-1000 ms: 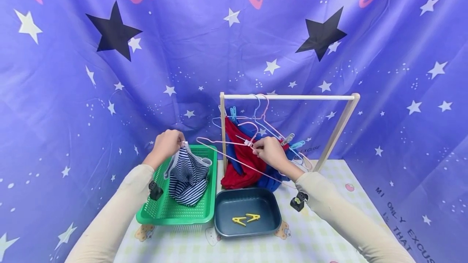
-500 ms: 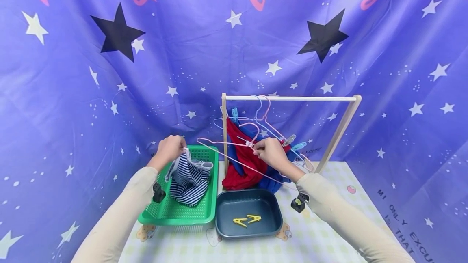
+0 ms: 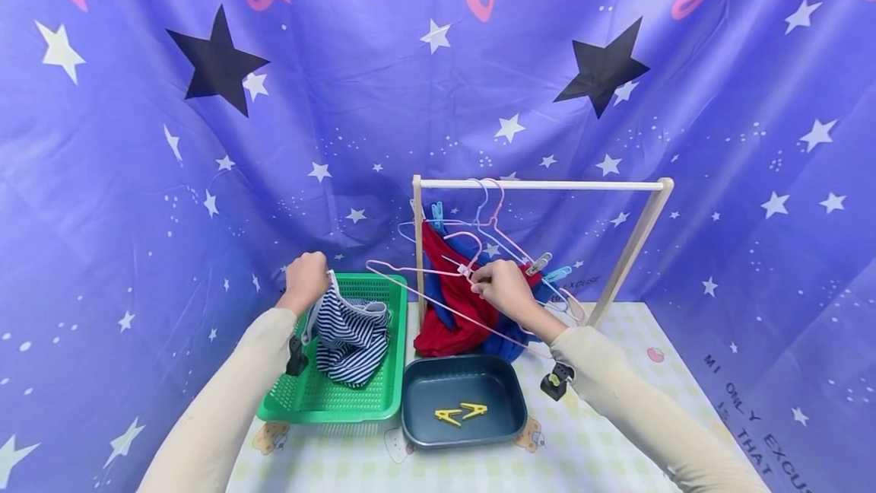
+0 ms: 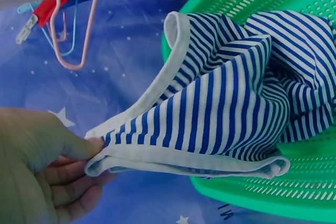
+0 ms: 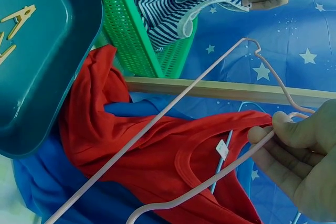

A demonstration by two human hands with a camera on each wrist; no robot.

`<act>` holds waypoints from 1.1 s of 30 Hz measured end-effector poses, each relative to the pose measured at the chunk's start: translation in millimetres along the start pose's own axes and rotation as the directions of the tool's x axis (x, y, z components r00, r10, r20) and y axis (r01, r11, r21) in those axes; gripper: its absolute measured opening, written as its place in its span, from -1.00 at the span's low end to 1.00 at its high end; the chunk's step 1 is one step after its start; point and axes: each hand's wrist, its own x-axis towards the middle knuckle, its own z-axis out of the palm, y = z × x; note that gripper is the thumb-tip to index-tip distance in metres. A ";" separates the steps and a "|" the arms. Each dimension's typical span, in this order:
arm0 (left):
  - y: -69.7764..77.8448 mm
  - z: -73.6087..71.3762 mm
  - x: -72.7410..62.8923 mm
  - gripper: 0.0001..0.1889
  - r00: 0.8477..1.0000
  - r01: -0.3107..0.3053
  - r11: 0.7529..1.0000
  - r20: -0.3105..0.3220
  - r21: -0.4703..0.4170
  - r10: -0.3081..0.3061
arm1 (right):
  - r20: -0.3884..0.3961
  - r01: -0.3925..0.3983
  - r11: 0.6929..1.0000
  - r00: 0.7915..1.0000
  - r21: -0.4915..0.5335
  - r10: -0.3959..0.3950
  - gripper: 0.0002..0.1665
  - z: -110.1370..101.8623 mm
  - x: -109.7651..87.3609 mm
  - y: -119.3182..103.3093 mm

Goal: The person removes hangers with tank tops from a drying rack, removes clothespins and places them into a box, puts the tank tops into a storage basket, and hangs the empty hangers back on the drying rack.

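My left hand (image 3: 306,280) pinches the white-trimmed strap of a navy-and-white striped sleeveless top (image 4: 210,103), raising one corner while the rest bunches in the green basket (image 3: 398,371). In the left wrist view, thumb and fingers close on the strap's end. With my right hand (image 3: 504,286) I pinch a pink hanger (image 5: 205,182) just below its hook. It is held tilted before the rack, apart from the striped top. Behind it, a red garment (image 3: 472,326) and a blue garment (image 3: 506,341) hang on the rack.
A wooden rack (image 3: 547,185) stands behind, with a blue hanger and another pink hanger hooked on its bar. Blue clothespins (image 3: 557,274) clip the hung clothes. In front, a dark tray (image 3: 411,424) holds two yellow clothespins (image 3: 448,417). A starry curtain encloses the table.
My left hand has moved a little left, drawing the striped top's strap with it. The right hand with the pink hanger stays almost still.
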 end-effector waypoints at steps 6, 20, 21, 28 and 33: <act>-0.8 -18.0 6.7 -0.73 0.980 0.110 0.992 -0.161 -0.064 -0.119 | -0.013 0.003 1.000 1.000 -0.019 -0.003 -0.92 1.3 0.0 -0.3; -11.4 8.2 -2.6 -0.64 0.995 0.080 0.995 -0.048 -0.060 -0.083 | -0.026 0.003 1.000 1.000 -0.015 -0.003 -0.92 3.2 0.3 6.9; -11.8 14.5 -5.2 -0.63 0.997 0.077 0.996 -0.015 -0.049 -0.078 | -0.031 0.005 1.000 1.000 -0.015 -0.005 -0.93 3.5 0.5 7.4; -10.8 50.7 -21.6 -0.48 0.989 0.082 0.996 0.125 -0.026 -0.078 | -0.014 -0.018 1.000 1.000 -0.004 0.018 -0.95 1.3 0.5 5.1; -10.8 63.3 -29.0 -0.47 0.988 0.083 0.996 0.136 -0.032 -0.078 | -0.008 -0.013 1.000 1.000 0.000 0.013 -0.96 0.0 0.2 2.7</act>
